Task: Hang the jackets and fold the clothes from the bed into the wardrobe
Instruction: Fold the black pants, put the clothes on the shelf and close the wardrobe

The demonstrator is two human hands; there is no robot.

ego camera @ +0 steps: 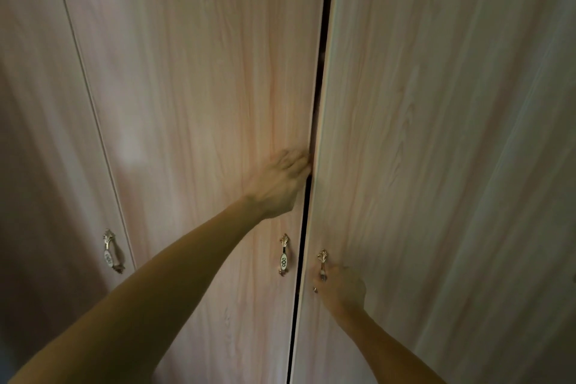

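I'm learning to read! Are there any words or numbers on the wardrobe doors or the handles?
No words or numbers can be read.
Middle handle: its white oval shows a dark looped ornament, not letters.
Left handle: its oval mark is too blurred to read.
Right handle: the right hand covers most of it.

Only a thin dark gap (314,134) down the frame's centre opens between the middle door (202,103) and right door (436,134), too narrow beyond fingers (304,162).
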